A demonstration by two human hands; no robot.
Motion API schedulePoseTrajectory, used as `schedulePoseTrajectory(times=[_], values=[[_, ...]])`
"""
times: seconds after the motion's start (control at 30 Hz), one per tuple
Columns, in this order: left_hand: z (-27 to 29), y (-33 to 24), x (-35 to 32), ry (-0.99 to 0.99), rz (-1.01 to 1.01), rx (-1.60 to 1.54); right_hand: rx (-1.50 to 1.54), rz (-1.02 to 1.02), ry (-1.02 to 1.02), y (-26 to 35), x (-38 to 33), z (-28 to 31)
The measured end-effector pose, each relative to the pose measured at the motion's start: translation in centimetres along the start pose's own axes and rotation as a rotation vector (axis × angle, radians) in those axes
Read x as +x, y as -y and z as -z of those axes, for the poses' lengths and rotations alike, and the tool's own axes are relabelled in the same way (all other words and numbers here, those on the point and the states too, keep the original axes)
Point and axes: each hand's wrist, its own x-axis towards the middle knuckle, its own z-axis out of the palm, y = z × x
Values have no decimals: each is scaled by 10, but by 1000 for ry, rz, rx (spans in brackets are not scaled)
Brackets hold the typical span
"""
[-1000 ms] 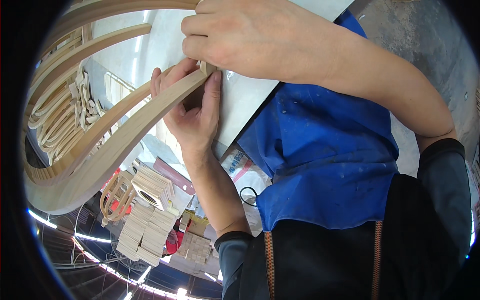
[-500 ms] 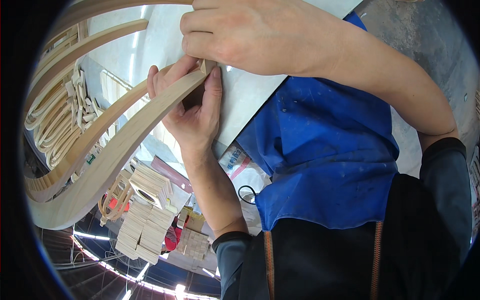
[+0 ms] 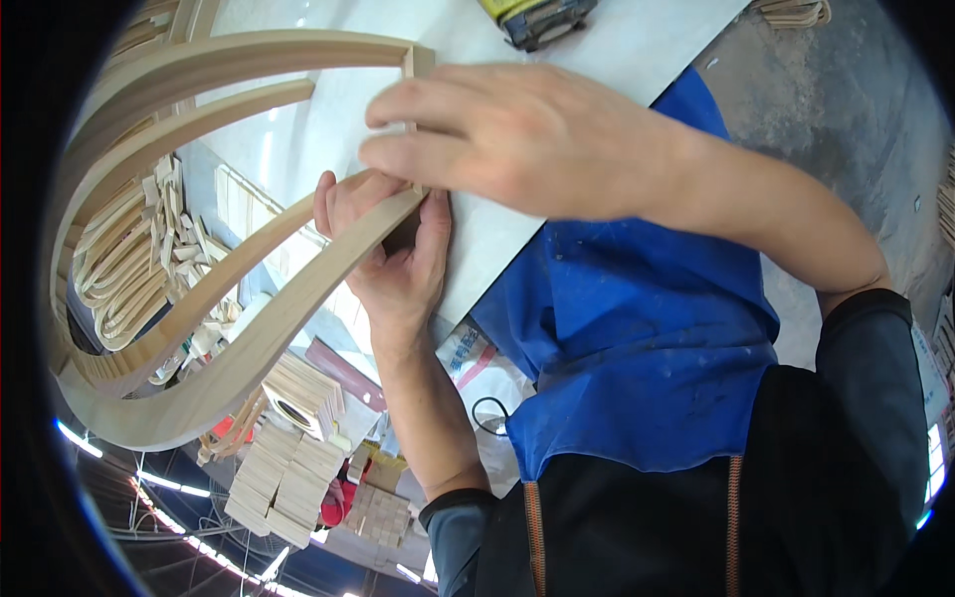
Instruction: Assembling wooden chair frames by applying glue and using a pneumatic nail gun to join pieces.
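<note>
At the near edge of the white table (image 3: pixel 637 60), the left hand (image 3: pixel 393 264) is clamped around the curved wooden frame (image 3: pixel 214 373); the right hand (image 3: pixel 527 139) presses flat over its end, fingers closed together; stacked wooden blocks (image 3: pixel 288 468) lie lower left.

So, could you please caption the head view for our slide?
Left hand and right hand grip a curved wooden frame at a white table.

the curved wooden frame (image 3: pixel 229 298) has swung lower beneath both hands.
</note>
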Motion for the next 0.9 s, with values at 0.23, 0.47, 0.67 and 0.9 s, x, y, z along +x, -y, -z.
schedulePoseTrajectory(times=[0.23,0.47,0.67,0.9], values=[[4,-2,-2,0,19,8,-433,-72,78,-18,-24,100],[1,-1,0,-14,0,-5,-542,-613,928,-91,-2,112],[1,-2,1,-20,-1,-49,-534,-242,776,-69,3,139],[3,1,-4,-9,1,-49,339,-755,642,1,2,173]])
